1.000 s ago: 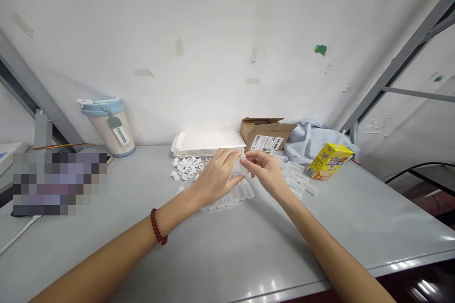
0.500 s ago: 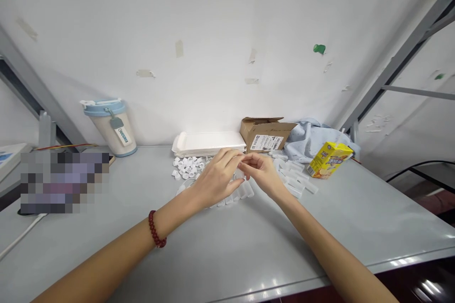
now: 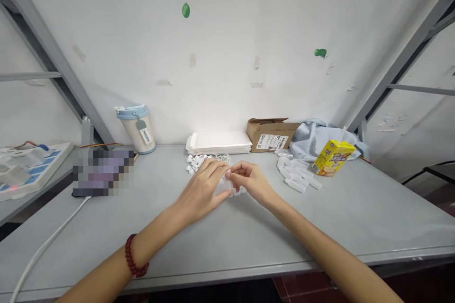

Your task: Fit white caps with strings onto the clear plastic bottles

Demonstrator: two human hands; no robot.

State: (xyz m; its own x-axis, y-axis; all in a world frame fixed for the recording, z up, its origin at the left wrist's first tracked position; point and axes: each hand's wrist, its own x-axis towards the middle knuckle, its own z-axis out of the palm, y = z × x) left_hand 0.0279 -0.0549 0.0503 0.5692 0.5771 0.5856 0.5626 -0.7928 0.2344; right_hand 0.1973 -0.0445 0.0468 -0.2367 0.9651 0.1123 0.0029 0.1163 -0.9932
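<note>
Bottle point(image 3: 223, 184) pinched by left hand point(image 3: 201, 192) plus right hand point(image 3: 250, 181), probably steadier that way; caps point(image 3: 194, 163) at hands' 10 o'clock, spares point(image 3: 295, 185) 3, guess easy reach.

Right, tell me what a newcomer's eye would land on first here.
Probably the bright yellow carton, standing toward the right, in front of the pale blue cloth. Next, near the middle, the left hand and right hand, fingertips close together by small translucent pieces. Then the dark red beaded bracelet at lower left, around the left wrist.
</note>
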